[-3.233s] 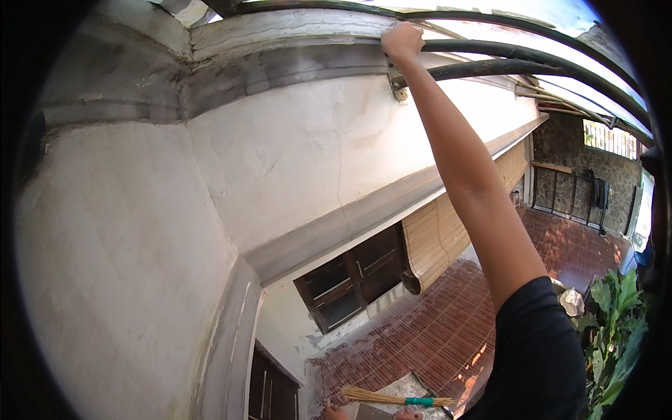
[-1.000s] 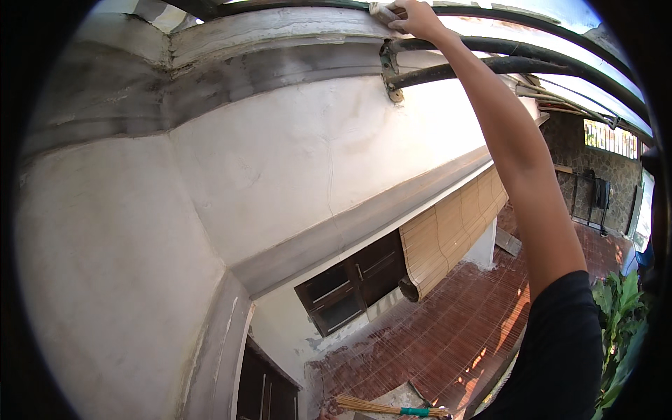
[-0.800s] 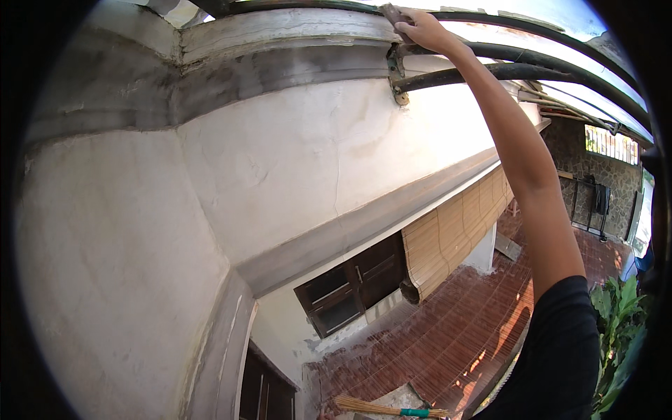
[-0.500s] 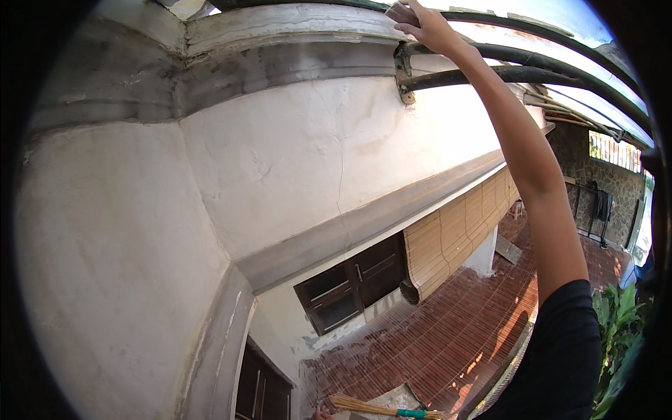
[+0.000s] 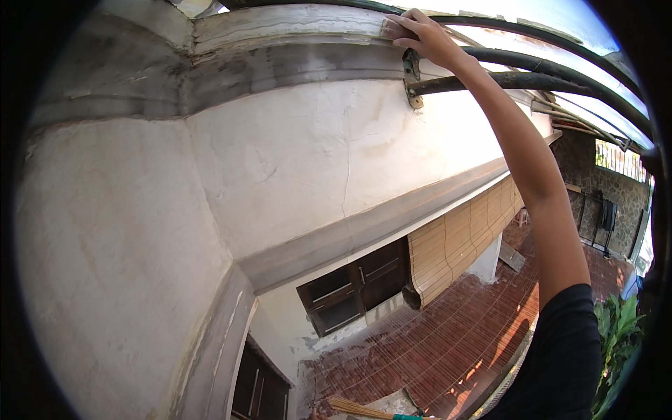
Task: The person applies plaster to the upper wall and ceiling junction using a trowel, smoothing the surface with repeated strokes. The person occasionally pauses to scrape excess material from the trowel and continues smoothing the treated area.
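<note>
My right arm, in a black sleeve, reaches up high. My right hand (image 5: 432, 43) is closed around a small flat greyish-brown piece that looks like folded sandpaper (image 5: 396, 29). It presses the piece against the white ledge (image 5: 294, 24) at the top of the wall. Just below the hand, a rusty metal bracket (image 5: 412, 77) is fixed to the wall and carries dark pipes (image 5: 518, 80). My left hand is not in view.
Below the cracked whitish wall (image 5: 301, 154) hangs a bamboo blind (image 5: 462, 234) beside a dark window (image 5: 353, 283). A stick broom (image 5: 360, 407) lies low down, above the red tiled floor (image 5: 448, 350). Green leaves (image 5: 619, 325) grow at the right.
My right hand has come slightly down in the picture, with the sandpaper still against the ledge. The whole view has shifted a little, and the broom sits lower.
</note>
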Tool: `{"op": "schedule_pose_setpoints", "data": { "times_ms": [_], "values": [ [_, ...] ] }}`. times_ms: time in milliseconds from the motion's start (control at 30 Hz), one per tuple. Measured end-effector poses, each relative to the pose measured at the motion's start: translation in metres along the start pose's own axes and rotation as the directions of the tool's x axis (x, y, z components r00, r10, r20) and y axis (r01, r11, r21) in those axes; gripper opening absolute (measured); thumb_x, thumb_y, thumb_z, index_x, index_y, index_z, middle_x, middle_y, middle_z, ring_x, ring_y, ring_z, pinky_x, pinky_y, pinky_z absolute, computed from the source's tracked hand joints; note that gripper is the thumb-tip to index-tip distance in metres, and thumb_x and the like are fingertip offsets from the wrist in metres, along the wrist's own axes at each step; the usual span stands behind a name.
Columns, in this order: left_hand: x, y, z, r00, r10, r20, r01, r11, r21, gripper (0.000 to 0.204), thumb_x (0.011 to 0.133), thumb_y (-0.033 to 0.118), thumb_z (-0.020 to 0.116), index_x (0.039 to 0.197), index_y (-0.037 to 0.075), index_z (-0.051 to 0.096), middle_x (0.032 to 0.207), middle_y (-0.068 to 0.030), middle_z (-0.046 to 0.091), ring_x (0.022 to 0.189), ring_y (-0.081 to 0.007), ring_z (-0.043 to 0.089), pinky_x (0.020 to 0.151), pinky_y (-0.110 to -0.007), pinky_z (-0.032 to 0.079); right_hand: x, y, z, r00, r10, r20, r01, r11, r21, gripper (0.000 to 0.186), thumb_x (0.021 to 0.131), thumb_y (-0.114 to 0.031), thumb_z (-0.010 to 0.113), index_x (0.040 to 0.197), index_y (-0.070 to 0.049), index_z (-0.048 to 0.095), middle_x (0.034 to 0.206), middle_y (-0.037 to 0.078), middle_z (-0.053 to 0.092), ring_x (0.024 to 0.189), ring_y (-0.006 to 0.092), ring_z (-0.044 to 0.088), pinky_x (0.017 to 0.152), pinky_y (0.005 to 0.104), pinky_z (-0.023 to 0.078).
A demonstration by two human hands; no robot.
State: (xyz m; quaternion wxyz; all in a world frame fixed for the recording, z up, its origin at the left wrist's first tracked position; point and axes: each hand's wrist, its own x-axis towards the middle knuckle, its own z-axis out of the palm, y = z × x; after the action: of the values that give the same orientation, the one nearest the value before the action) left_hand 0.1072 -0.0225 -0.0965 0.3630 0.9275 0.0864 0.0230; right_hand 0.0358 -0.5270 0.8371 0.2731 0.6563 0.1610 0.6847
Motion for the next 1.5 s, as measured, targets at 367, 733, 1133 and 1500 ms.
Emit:
{"op": "schedule_pose_setpoints", "data": {
  "times_ms": [367,733,1133,1500],
  "values": [
    [0.001,-0.004,-0.002,1.0,0.017,-0.008,-0.017,1.0,0.011,0.042,0.099,0.034,0.045,0.13,0.011,0.062,0.128,-0.0219,0.063,0.118,-0.0433,0.058,0.099,-0.055,0.044,0.019,-0.023,-0.024,0.799,0.441,0.409,-0.42,0.896,-0.145,0.026,0.095,-0.017,0.06,0.116,-0.005,0.069,0.102,0.017,0.073,0.091,0.0282,0.07,0.083,0.0421,0.057],
    [0.011,-0.003,-0.002,1.0,0.029,-0.012,-0.029,0.999,-0.014,0.042,0.099,0.034,0.045,0.129,0.011,0.063,0.127,-0.0219,0.063,0.117,-0.0434,0.058,0.098,-0.054,0.045,0.022,0.004,-0.011,0.988,0.1,0.12,-0.097,0.995,-0.033,0.038,0.086,-0.017,0.076,0.119,-0.001,0.064,0.1,0.02,0.069,0.098,0.0375,0.066,0.088,0.0424,0.052],
    [0.012,-0.004,0.0,0.999,0.041,-0.01,-0.041,0.999,-0.015,0.041,0.099,0.033,0.045,0.128,0.011,0.064,0.126,-0.022,0.064,0.116,-0.0434,0.059,0.097,-0.054,0.045,0.014,0.012,-0.014,0.884,0.271,0.381,-0.18,0.949,-0.257,0.039,0.087,-0.019,0.077,0.117,0.003,0.064,0.105,0.022,0.071,0.098,0.0333,0.07,0.09,0.0391,0.055],
    [0.006,-0.006,-0.001,0.999,0.04,-0.018,-0.04,0.999,-0.015,0.041,0.099,0.033,0.046,0.128,0.011,0.064,0.125,-0.022,0.064,0.115,-0.0434,0.059,0.097,-0.053,0.046,0.017,0.018,-0.003,0.925,0.171,0.339,-0.121,0.979,-0.164,0.018,0.088,-0.021,0.063,0.096,-0.008,0.072,0.086,0.014,0.07,0.076,0.029,0.066,0.073,0.041,0.054]
  ]
}}
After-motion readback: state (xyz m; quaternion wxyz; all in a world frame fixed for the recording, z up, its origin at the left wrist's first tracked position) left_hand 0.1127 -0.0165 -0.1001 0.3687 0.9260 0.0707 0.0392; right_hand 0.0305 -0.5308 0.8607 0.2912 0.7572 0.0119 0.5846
